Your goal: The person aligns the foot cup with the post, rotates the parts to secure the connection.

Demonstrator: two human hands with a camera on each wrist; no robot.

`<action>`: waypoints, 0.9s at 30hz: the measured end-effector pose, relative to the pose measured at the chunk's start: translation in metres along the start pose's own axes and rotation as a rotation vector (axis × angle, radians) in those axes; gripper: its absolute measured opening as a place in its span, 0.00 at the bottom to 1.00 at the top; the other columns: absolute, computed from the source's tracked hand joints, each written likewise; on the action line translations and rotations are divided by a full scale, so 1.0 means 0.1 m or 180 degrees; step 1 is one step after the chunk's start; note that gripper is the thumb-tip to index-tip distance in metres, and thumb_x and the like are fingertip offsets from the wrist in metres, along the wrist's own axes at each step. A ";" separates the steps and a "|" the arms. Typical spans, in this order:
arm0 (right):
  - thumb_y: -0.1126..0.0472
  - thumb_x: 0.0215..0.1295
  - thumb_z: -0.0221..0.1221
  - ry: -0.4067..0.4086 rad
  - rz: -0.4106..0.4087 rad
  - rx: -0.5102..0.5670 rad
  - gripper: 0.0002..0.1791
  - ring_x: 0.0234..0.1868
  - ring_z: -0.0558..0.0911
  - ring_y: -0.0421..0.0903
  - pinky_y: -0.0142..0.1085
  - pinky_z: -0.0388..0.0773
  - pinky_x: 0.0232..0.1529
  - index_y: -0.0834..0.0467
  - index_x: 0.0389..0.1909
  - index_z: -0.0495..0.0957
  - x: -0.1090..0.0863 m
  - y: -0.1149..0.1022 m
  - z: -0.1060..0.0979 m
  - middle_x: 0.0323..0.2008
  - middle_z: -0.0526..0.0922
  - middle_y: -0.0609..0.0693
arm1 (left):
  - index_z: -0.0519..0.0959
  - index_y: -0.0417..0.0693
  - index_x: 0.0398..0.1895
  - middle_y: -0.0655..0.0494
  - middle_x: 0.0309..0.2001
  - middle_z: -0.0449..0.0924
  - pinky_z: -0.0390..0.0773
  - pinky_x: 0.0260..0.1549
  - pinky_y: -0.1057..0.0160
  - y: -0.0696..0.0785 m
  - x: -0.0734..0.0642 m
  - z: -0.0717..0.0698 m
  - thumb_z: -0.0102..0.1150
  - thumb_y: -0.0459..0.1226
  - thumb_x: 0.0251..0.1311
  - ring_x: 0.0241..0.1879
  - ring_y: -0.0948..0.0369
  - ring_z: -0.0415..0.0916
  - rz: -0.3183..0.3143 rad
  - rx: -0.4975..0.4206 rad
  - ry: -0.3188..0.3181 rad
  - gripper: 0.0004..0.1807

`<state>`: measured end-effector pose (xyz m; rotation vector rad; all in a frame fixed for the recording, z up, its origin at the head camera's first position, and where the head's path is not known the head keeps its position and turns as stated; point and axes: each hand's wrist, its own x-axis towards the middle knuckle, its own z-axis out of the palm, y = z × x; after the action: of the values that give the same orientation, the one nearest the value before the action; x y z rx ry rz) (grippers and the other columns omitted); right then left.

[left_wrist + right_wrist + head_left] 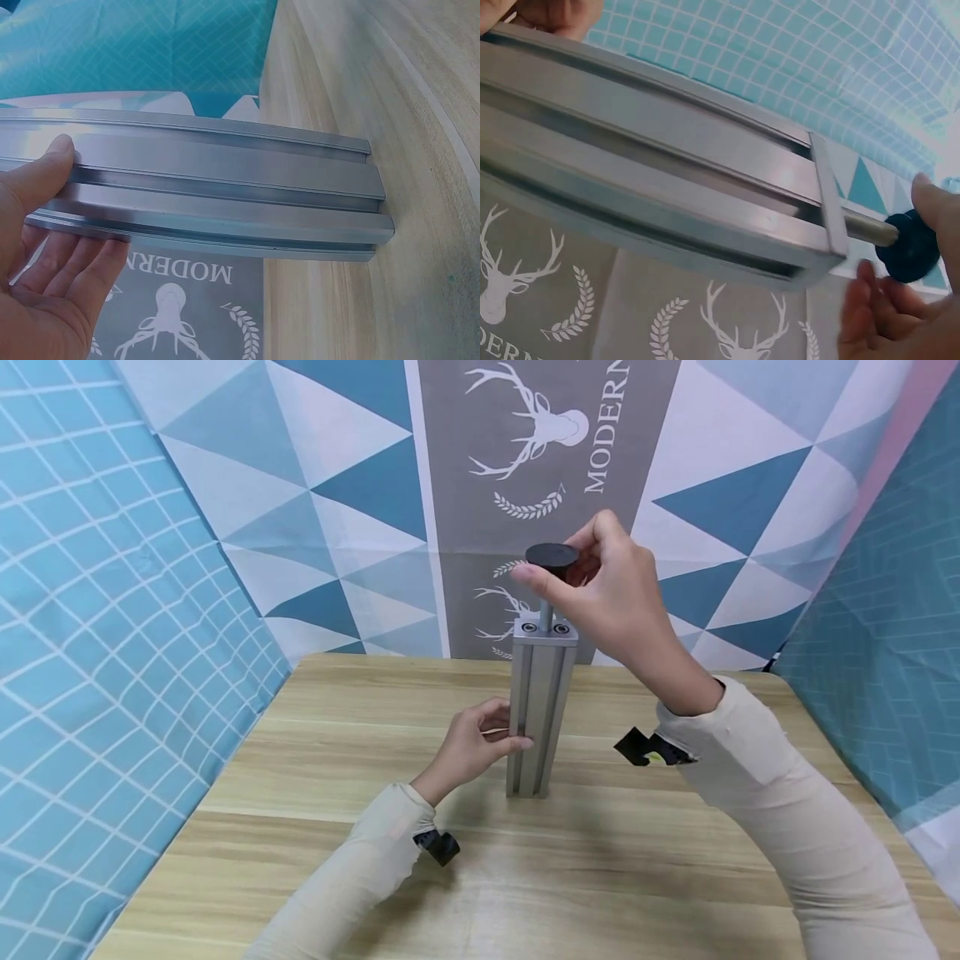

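Note:
An aluminum extrusion profile (536, 714) with long slots stands upright on the table. My left hand (480, 739) grips it at mid-height, thumb on the near face and fingers behind; the left wrist view shows the thumb (46, 174) along a slot. A flat end plate (546, 632) with two bolts caps the top. From it rises a metal rod (871, 227) carrying a black leveling foot (552, 556). My right hand (615, 585) pinches this foot at its edge between thumb and fingers.
The wood-grain table (337, 718) extends around the profile. Behind it hangs a patterned cloth (352, 527) with triangles and deer heads. Blue tiled curtains (112, 610) close the left and right sides. Small black wrist mounts (437, 846) stick out from both sleeves.

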<state>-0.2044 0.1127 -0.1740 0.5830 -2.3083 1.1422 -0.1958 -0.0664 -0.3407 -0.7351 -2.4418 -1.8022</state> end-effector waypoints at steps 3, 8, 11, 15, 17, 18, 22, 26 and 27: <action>0.46 0.61 0.62 -0.0414 0.0041 0.0108 0.28 0.40 0.78 0.46 0.36 0.72 0.43 0.60 0.54 0.69 0.01 0.00 -0.08 0.43 0.79 0.54 | 0.77 0.33 0.47 0.38 0.43 0.81 0.78 0.47 0.57 0.00 0.00 0.00 0.68 0.27 0.50 0.47 0.46 0.81 0.0013 -0.0002 -0.0012 0.19; 0.52 0.69 0.54 -0.1194 0.0013 0.0512 0.28 0.51 0.77 0.47 0.37 0.71 0.53 0.57 0.67 0.65 0.09 0.00 -0.27 0.54 0.75 0.54 | 0.77 0.32 0.46 0.37 0.43 0.81 0.78 0.47 0.55 0.01 0.00 0.00 0.68 0.27 0.50 0.46 0.45 0.81 0.0030 0.0007 -0.0013 0.19; 0.56 0.70 0.53 -0.1502 -0.0117 0.0742 0.26 0.54 0.76 0.46 0.32 0.70 0.55 0.58 0.67 0.66 0.13 0.02 -0.37 0.57 0.74 0.56 | 0.76 0.32 0.47 0.37 0.43 0.81 0.78 0.47 0.55 0.01 0.00 0.00 0.68 0.27 0.50 0.47 0.45 0.81 -0.0008 -0.0003 -0.0005 0.19; 0.59 0.69 0.53 -0.1628 -0.0142 0.0877 0.24 0.55 0.78 0.44 0.28 0.70 0.55 0.60 0.65 0.69 0.17 0.06 -0.44 0.58 0.74 0.57 | 0.76 0.32 0.46 0.37 0.43 0.81 0.78 0.47 0.56 0.03 0.00 0.01 0.68 0.27 0.50 0.47 0.45 0.81 -0.0045 -0.0006 0.0000 0.19; 0.59 0.68 0.56 -0.1538 -0.0069 0.0881 0.22 0.51 0.79 0.45 0.28 0.72 0.52 0.61 0.62 0.71 0.18 0.07 -0.42 0.54 0.77 0.57 | 0.76 0.32 0.46 0.37 0.43 0.81 0.78 0.47 0.56 0.03 -0.01 0.01 0.68 0.27 0.51 0.46 0.45 0.81 -0.0035 0.0000 -0.0002 0.19; 0.59 0.67 0.58 -0.1451 -0.0002 0.0871 0.21 0.49 0.80 0.45 0.28 0.73 0.50 0.61 0.59 0.72 0.18 0.07 -0.40 0.51 0.78 0.57 | 0.76 0.32 0.46 0.37 0.43 0.81 0.78 0.47 0.57 0.03 -0.01 0.01 0.68 0.27 0.51 0.46 0.46 0.81 -0.0035 0.0003 -0.0004 0.19; 0.55 0.59 0.65 -0.0920 0.0174 0.0672 0.21 0.39 0.79 0.47 0.29 0.74 0.38 0.61 0.47 0.71 0.15 0.05 -0.28 0.39 0.79 0.54 | 0.77 0.32 0.47 0.37 0.44 0.81 0.78 0.47 0.58 0.02 -0.01 0.01 0.68 0.27 0.51 0.46 0.46 0.81 -0.0023 0.0004 0.0003 0.19; 0.46 0.54 0.68 -0.0344 0.0132 0.0061 0.26 0.33 0.78 0.45 0.32 0.73 0.32 0.61 0.39 0.68 0.06 -0.05 -0.16 0.35 0.79 0.54 | 0.77 0.32 0.47 0.37 0.44 0.81 0.78 0.47 0.59 0.01 -0.01 0.00 0.68 0.27 0.51 0.46 0.46 0.81 -0.0021 0.0005 -0.0002 0.19; 0.44 0.53 0.68 -0.0250 0.0119 -0.0090 0.28 0.33 0.78 0.45 0.32 0.72 0.32 0.60 0.38 0.68 0.04 -0.07 -0.14 0.35 0.79 0.53 | 0.77 0.32 0.46 0.38 0.44 0.81 0.78 0.47 0.59 0.01 -0.01 -0.01 0.68 0.27 0.51 0.46 0.46 0.81 -0.0025 0.0009 0.0003 0.19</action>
<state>-0.2002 0.1198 -0.1593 0.5862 -2.4075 1.1204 -0.1949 -0.0670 -0.3397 -0.7254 -2.4495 -1.8008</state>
